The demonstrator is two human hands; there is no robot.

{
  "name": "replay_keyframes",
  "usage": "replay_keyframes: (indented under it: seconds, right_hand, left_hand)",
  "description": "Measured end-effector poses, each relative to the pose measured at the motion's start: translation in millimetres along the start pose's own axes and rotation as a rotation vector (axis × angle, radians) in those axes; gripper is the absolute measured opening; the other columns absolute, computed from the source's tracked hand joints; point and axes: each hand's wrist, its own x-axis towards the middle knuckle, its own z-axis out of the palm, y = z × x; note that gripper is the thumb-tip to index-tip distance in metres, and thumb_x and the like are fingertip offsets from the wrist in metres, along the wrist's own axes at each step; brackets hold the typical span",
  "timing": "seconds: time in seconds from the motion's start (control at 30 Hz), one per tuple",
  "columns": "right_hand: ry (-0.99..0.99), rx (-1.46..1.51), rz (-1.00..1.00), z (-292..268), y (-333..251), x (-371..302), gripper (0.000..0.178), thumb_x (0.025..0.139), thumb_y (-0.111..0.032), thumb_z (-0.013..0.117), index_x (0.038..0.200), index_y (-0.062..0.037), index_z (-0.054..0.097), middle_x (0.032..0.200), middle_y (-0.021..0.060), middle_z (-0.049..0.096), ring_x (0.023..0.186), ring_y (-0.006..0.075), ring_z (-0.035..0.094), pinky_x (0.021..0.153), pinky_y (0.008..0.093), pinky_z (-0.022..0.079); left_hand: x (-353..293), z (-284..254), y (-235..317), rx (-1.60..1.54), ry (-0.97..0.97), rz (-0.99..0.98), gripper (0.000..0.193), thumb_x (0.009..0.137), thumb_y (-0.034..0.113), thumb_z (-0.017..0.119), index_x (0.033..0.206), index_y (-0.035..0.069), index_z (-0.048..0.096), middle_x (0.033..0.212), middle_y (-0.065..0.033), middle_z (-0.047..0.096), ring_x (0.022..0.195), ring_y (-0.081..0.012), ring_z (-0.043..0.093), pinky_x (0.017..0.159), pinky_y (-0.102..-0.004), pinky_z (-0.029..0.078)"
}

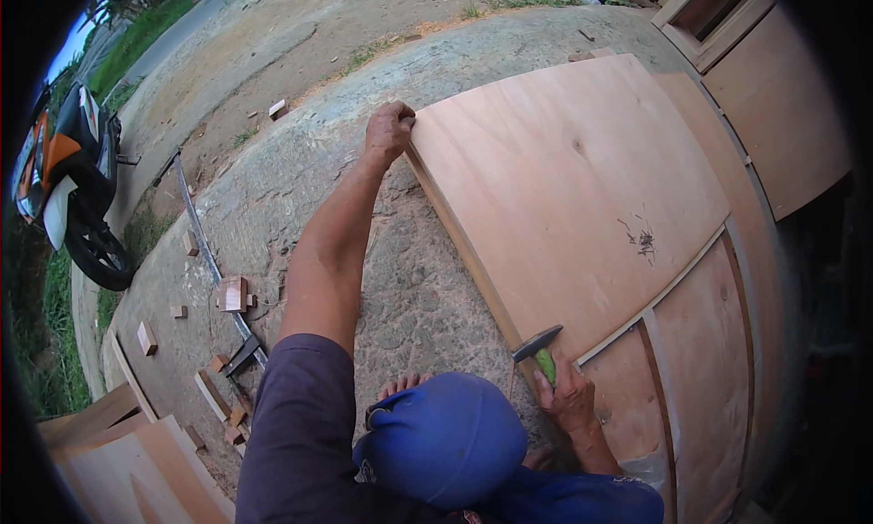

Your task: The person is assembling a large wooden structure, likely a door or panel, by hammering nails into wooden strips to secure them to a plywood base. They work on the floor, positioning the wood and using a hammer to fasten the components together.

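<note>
My left hand (389, 131), arm stretched far out, closes its fingers on the far left corner of a plywood sheet (546, 151). The sheet lies over a wooden frame whose batten (464, 251) shows along the left edge. My right hand (570, 397) is closed round the green handle of a hammer (538, 344). The hammer's dark metal head is over the sheet's near left corner. A small heap of nails (644, 242) lies on the plywood, with a few scattered around it. Rounded blue cloth (455, 438) fills the near middle; toes (405, 385) show just beyond it.
Under and right of the sheet is another framed panel (700, 360). Left on the rough concrete lie a long metal bar clamp (202, 233) and several wood blocks (233, 294). Boards (145, 469) lie near left. A motorcycle (77, 187) stands far left; panels (782, 115) lean far right.
</note>
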Motion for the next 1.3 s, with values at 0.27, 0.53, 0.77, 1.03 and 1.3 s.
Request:
replay_keyframes:
  seconds: [0.27, 0.53, 0.77, 1.03, 1.3]
  right_hand:
    - [0.061, -0.094, -0.1, 10.0, 8.2, -1.6, 0.05, 0.088, -0.027, 0.068, 0.124, 0.0042, 0.054, 0.091, 0.0222, 0.069, 0.068, 0.0372, 0.069, 0.056, 0.0421, 0.057]
    - [0.087, -0.132, -0.079, 10.4, 0.7, 2.0, 0.047, 0.086, -0.027, 0.069, 0.119, 0.0031, 0.056, 0.085, 0.018, 0.068, 0.063, 0.0345, 0.068, 0.053, 0.0416, 0.056]
    - [0.101, -0.132, -0.042, 4.4, -0.4, 2.8, 0.041, 0.085, -0.024, 0.069, 0.114, 0.0005, 0.056, 0.077, 0.018, 0.067, 0.061, 0.0341, 0.068, 0.05, 0.042, 0.055]
    - [0.073, -0.058, 0.006, 0.9, -2.5, 3.0, 0.039, 0.085, -0.022, 0.069, 0.114, -0.0007, 0.055, 0.074, 0.0175, 0.067, 0.059, 0.0339, 0.068, 0.05, 0.0428, 0.056]
    - [0.029, -0.023, 0.069, -1.5, -2.2, 1.8, 0.036, 0.087, -0.027, 0.068, 0.11, -0.0053, 0.053, 0.074, 0.0182, 0.067, 0.062, 0.0376, 0.068, 0.053, 0.0475, 0.055]
  left_hand:
    - [-6.0, 4.4, -9.1, 0.036, 0.109, 0.039, 0.013, 0.085, 0.014, 0.069, 0.096, 0.006, 0.071, 0.098, -0.0153, 0.069, 0.094, -0.03, 0.067, 0.084, -0.0389, 0.052]
    - [-4.3, 1.8, -7.4, 0.044, 0.12, -0.039, 0.014, 0.086, 0.015, 0.067, 0.098, 0.009, 0.073, 0.1, -0.0158, 0.071, 0.095, -0.031, 0.068, 0.085, -0.039, 0.052]
    - [-25.4, 42.4, 20.1, 0.069, 0.418, -0.089, 0.013, 0.091, 0.014, 0.059, 0.099, 0.005, 0.066, 0.103, -0.0175, 0.065, 0.102, -0.0356, 0.062, 0.087, -0.043, 0.049]
    - [-23.4, 36.4, 19.4, 0.178, 0.32, -0.075, 0.014, 0.092, 0.014, 0.058, 0.101, 0.005, 0.065, 0.105, -0.0167, 0.064, 0.102, -0.0356, 0.061, 0.088, -0.0431, 0.048]
    - [-21.2, 33.6, 21.5, 0.166, 0.302, -0.098, 0.014, 0.092, 0.015, 0.059, 0.101, 0.008, 0.066, 0.107, -0.0147, 0.065, 0.104, -0.0337, 0.061, 0.09, -0.0424, 0.047]
